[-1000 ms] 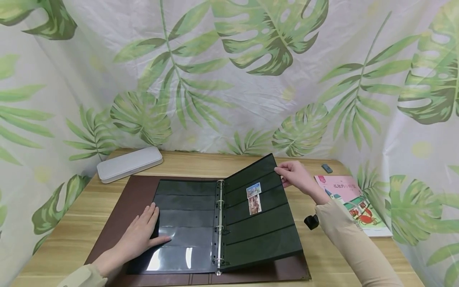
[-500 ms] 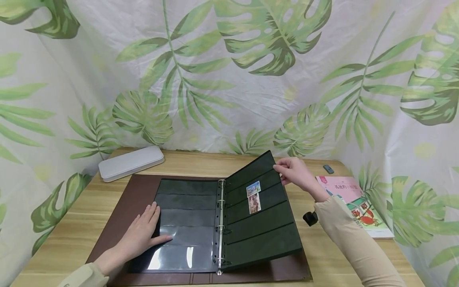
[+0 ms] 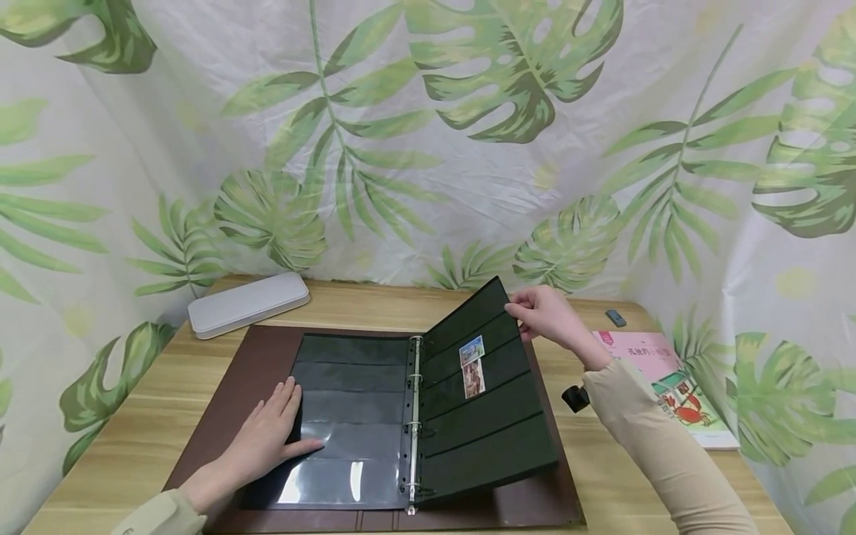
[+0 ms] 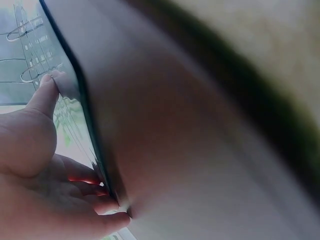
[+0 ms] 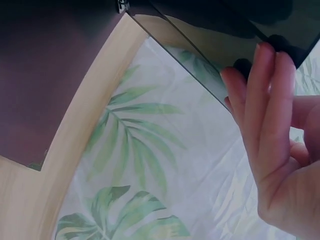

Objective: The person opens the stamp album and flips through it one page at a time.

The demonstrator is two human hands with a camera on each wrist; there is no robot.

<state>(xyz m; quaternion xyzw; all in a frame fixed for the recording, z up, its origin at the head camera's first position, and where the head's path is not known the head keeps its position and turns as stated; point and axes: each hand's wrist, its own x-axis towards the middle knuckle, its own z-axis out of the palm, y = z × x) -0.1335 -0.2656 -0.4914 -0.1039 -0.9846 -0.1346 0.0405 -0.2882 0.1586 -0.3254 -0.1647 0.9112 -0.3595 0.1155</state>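
- Pinched at its top outer corner by the right hand [image 3: 550, 315], the black page [image 3: 484, 394] stands tilted up off the binder [image 3: 221, 401] on the table [image 3: 114, 453]; the left hand [image 3: 267, 438] lies flat, fingers straight, on the left-hand sleeve page [image 3: 348, 416], gripping nothing
- From the head view, I'd say the risk is the two stamps [image 3: 472, 366] sliding out of their strip as the page swings over, or the punched holes tearing at the rings [image 3: 414, 423] if the corner is pulled sideways
- Left wrist view: thumb and fingers [image 4: 75, 172] rest along the sleeve's edge, mostly blur; if this hand lifts, the binder could shift
- Right wrist view: fingertips [image 5: 265, 55] hold only the very corner of the page [image 5: 215, 20], so it could slip and drop back
- Against a second ago, the page stands a little steeper and the right hand sits higher; the left hand has stayed put
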